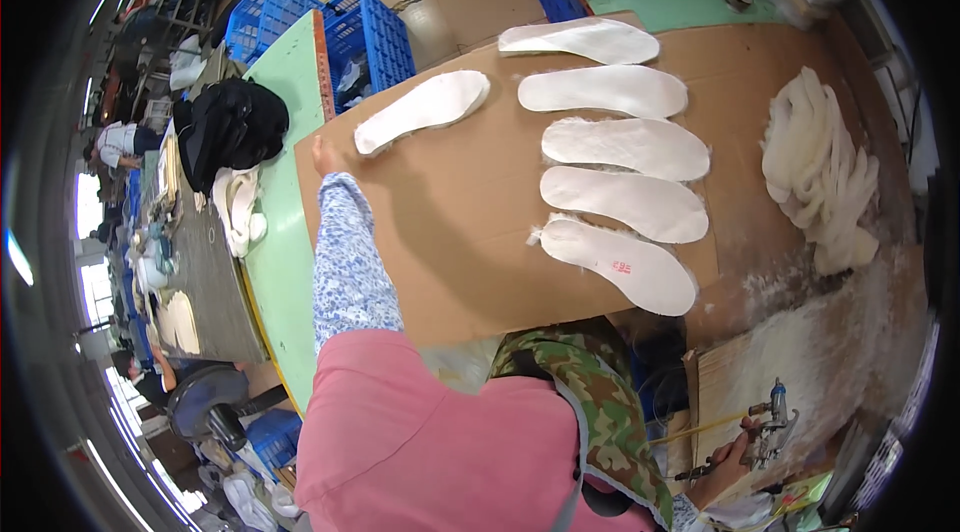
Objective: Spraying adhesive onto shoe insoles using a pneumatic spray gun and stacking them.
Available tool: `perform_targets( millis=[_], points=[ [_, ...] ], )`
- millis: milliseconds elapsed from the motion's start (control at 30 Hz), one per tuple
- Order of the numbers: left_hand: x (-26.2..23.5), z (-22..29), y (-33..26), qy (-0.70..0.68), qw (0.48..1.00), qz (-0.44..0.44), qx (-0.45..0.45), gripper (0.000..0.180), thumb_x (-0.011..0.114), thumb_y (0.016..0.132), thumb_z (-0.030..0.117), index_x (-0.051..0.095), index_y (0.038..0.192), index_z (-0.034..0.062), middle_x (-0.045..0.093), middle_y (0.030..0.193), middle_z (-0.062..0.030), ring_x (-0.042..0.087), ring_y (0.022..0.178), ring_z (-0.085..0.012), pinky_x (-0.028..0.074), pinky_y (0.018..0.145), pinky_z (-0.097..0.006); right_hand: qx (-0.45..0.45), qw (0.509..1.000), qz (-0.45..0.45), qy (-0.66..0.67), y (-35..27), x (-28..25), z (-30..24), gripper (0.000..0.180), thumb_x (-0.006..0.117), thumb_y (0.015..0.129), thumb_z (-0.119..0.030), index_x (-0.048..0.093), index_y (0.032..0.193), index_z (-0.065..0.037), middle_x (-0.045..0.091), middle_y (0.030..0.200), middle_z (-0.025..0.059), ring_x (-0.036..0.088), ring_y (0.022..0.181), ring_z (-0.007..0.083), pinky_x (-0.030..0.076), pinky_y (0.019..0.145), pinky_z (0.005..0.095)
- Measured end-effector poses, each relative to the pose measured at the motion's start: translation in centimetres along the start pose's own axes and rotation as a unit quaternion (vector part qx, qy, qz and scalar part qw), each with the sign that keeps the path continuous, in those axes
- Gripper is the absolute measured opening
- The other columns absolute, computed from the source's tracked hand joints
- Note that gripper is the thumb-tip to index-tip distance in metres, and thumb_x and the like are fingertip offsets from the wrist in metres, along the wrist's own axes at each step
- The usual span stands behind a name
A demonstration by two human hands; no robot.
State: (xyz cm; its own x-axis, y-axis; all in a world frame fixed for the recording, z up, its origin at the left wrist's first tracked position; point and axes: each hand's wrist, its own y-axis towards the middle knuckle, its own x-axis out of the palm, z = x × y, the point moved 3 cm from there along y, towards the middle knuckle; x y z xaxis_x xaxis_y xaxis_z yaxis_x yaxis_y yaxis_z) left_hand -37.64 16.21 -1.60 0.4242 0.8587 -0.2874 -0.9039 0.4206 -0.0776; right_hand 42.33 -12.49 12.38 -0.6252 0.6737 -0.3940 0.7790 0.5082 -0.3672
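My left hand point(327, 158) is at the left edge of a brown cardboard sheet point(440, 232), closed on that edge, its fingers partly hidden. Just beside it lies a single white insole point(422, 112) with fuzzy edges. Farther right, several more such insoles point(625, 149) lie in a column on the sheet; the nearest insole point(622, 265) bears a small red mark. Down at the lower right, my right hand point(728, 467) grips a metal spray gun point(775, 422), well away from the insoles. A thin yellow hose point(690, 432) shows beside it.
A heap of cream fleecy pieces point(818, 167) lies on the brown surface at the right. Under the cardboard is a green table point(290, 242); a black cloth bundle point(232, 127) rests at its left. Blue crates point(370, 37) stand beyond. Other people point(125, 142) are far left.
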Motion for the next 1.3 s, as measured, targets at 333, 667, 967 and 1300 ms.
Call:
perform_targets(
  millis=[333,667,967,1300],
  points=[
    [17.2,3.5,-14.8,0.418,0.713,-0.266,0.497,0.08,0.056,0.072,0.005,0.028,0.146,0.0149,0.037,0.144,-0.012,0.022,0.141,-0.0331,0.012,0.11,-0.064,-0.013,1.0,0.009,-0.018,-0.5,0.8,-0.8,0.037,0.052,0.095,-0.01,0.051,0.132,-0.002,0.061,0.114,0.0024,0.029,0.047,0.0001,0.023,0.04,0.0177],
    [24.4,4.5,-16.2,0.511,0.597,-0.397,0.474,0.098,0.06,0.07,0.002,0.009,0.153,0.02,0.04,0.138,-0.0151,0.031,0.137,-0.0316,0.008,0.111,-0.065,-0.032,0.998,0.048,0.013,-1.6,-1.3,0.3,0.035,0.052,0.094,-0.008,0.051,0.128,0.002,0.061,0.113,0.0065,0.032,0.047,0.0007,0.027,0.042,0.018],
    [27.1,4.1,-18.3,0.471,0.651,-0.314,0.506,0.081,0.063,0.085,0.039,0.022,0.15,0.0129,0.036,0.144,-0.0129,0.031,0.135,-0.0301,0.013,0.107,-0.064,-0.014,0.996,0.077,0.044,0.0,-1.6,0.9,0.035,0.056,0.091,-0.007,0.053,0.126,-0.001,0.065,0.108,0.0041,0.038,0.048,0.0011,0.031,0.041,0.018],
    [34.4,15.6,-49.8,-0.018,0.606,-0.544,0.58,0.036,0.053,0.08,-0.006,0.063,0.112,0.0059,0.058,0.109,-0.0167,0.054,0.103,-0.0342,0.043,0.09,-0.04,-0.003,0.99,0.116,0.083,-0.2,-5.0,2.6,0.035,0.055,0.089,-0.004,0.052,0.124,-0.001,0.066,0.103,0.0043,0.039,0.049,0.0014,0.031,0.041,0.0187]
  ],
)
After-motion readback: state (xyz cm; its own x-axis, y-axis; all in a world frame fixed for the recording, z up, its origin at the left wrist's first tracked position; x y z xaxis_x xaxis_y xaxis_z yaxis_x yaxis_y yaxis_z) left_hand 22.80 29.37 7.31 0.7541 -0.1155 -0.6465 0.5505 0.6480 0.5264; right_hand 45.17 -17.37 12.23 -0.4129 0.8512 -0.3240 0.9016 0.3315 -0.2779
